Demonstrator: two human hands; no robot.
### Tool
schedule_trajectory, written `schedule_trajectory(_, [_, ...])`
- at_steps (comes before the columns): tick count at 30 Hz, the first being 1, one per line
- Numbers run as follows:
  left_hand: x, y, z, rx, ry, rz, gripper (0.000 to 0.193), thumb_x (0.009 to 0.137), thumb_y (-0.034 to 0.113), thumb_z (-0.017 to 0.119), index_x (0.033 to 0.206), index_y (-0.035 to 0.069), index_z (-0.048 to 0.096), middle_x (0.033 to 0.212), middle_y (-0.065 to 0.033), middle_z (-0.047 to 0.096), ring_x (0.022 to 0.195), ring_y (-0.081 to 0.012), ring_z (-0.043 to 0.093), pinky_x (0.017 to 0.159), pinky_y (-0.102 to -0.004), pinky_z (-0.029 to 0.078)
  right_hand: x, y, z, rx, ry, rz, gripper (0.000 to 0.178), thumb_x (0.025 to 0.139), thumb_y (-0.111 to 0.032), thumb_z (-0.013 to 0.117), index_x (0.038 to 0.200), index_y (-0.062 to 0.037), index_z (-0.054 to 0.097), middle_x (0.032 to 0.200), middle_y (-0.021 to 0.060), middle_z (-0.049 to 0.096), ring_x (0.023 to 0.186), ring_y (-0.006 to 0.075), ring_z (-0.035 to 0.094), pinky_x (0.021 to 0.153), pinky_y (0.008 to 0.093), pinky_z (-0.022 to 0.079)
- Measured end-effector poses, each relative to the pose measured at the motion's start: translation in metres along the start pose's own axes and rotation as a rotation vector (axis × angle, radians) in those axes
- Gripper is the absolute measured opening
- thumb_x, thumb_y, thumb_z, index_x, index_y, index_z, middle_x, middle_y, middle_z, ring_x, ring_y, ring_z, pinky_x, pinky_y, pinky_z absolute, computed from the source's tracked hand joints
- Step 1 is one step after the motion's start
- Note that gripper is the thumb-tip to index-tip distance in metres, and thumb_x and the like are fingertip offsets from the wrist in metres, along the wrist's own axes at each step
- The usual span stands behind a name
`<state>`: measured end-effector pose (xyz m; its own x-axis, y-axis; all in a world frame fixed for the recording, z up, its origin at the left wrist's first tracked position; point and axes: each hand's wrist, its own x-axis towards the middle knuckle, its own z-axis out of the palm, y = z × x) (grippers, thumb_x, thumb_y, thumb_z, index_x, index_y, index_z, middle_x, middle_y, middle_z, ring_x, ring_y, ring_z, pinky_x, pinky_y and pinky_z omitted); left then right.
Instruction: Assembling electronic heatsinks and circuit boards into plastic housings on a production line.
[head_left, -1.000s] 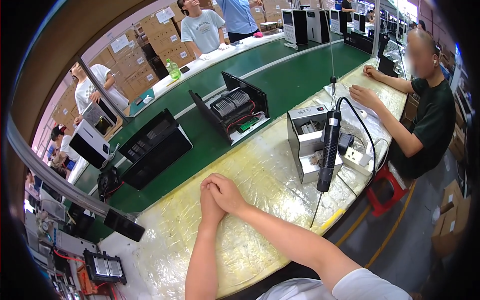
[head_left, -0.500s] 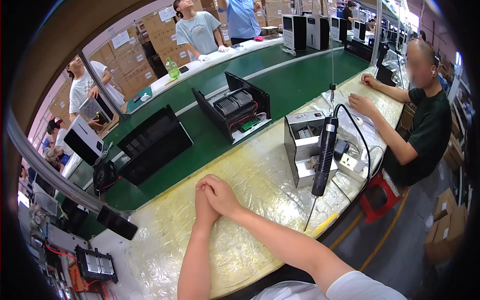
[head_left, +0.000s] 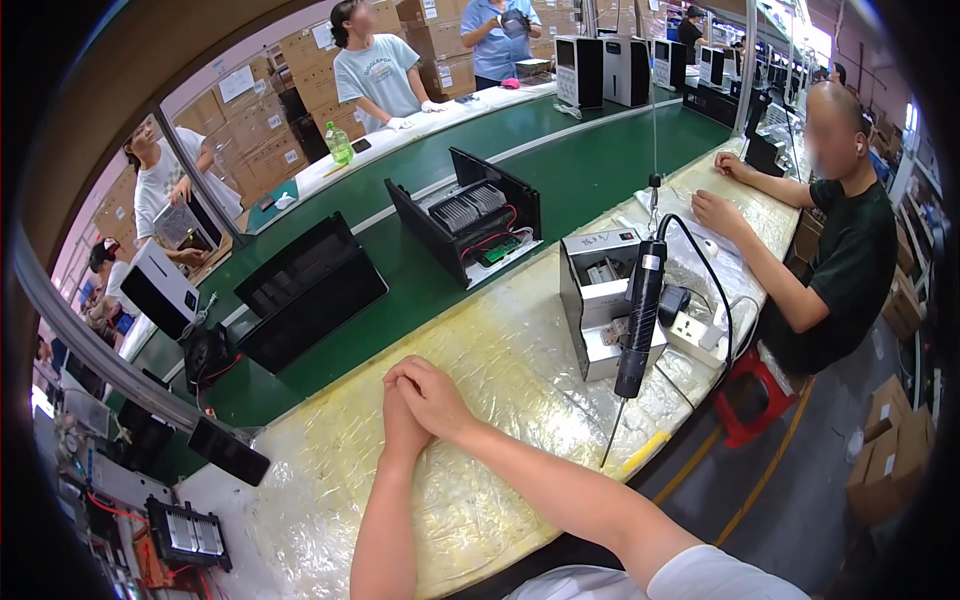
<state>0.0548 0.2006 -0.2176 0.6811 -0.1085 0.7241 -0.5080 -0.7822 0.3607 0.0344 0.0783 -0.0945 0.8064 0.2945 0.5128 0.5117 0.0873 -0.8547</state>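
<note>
My two hands are clasped together above the plastic-covered bench (head_left: 530, 390). On top, my right hand (head_left: 432, 395) is wrapped over my left hand (head_left: 399, 425), whose fingers are mostly hidden beneath it. No tool or part shows in either hand. To the right, a black electric screwdriver (head_left: 641, 315) hangs upright on a cable, its long bit pointing down at the bench. Just behind it stands a grey metal box-shaped device (head_left: 572, 310) with open compartments. Beyond my hands, an opened black housing (head_left: 425, 228) with a finned metal block and red wires sits on the green conveyor (head_left: 400, 290).
A dark housing (head_left: 315, 300) lies left on the conveyor, near a black fan-like part (head_left: 209, 360). A phone (head_left: 228, 452) leans at the bench's left edge. White power strip (head_left: 695, 330) and red stool (head_left: 755, 400) are right, beside a seated co-worker (head_left: 850, 240). Others stand across the conveyor.
My clasped hands keep their pose; the view has shifted slightly. Across the conveyor, the person in blue has lowered their arms and now holds a dark object.
</note>
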Motion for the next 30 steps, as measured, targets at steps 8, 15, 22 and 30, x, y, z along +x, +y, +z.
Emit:
schedule_trajectory(8, [0.005, 0.005, 0.008, 0.086, 0.0, 0.012, 0.035, 0.091, 0.023, 0.065, 0.121, 0.006, 0.062, 0.121, -0.0159, 0.064, 0.118, -0.0324, 0.056, 0.099, -0.0477, 0.047, 0.0, 0.0, -0.003, 0.028, 0.007, 0.014, 0.023, 0.096, -0.017, 0.055, 0.103, -0.0002, 0.069, 0.108, 0.0169, 0.064, 0.104, 0.0348, 0.062, 0.092, 0.0396, 0.049])
schedule_trajectory(15, [-0.005, -0.018, 0.02, 0.234, 0.073, -0.082, 0.037, 0.09, 0.025, 0.067, 0.122, 0.006, 0.063, 0.126, -0.0177, 0.063, 0.123, -0.0347, 0.054, 0.105, -0.0493, 0.043, 0.007, 0.008, -0.02, -0.016, 0.0, -0.048, 0.017, 0.093, -0.01, 0.056, 0.099, 0.0002, 0.068, 0.106, 0.0174, 0.065, 0.101, 0.0356, 0.063, 0.09, 0.0393, 0.05])
schedule_trajectory(22, [0.015, -0.007, 0.048, 0.12, -0.069, -0.323, 0.039, 0.078, 0.026, 0.077, 0.111, 0.006, 0.068, 0.115, -0.0222, 0.065, 0.115, -0.0406, 0.056, 0.101, -0.0495, 0.043, 0.018, 0.031, -0.039, 0.048, -0.019, -0.019, 0.013, 0.091, -0.002, 0.057, 0.098, 0.0011, 0.067, 0.102, 0.0145, 0.065, 0.093, 0.0281, 0.065, 0.082, 0.0336, 0.051])
schedule_trajectory(30, [0.024, 0.0, 0.029, 0.15, -0.035, -0.344, 0.039, 0.077, 0.024, 0.077, 0.109, 0.003, 0.068, 0.113, -0.0252, 0.064, 0.112, -0.0435, 0.056, 0.097, -0.0505, 0.044, 0.023, 0.028, -0.032, 0.085, -0.059, -0.006, 0.012, 0.091, -0.001, 0.057, 0.097, 0.0011, 0.067, 0.101, 0.0118, 0.065, 0.088, 0.0231, 0.064, 0.079, 0.0312, 0.051])
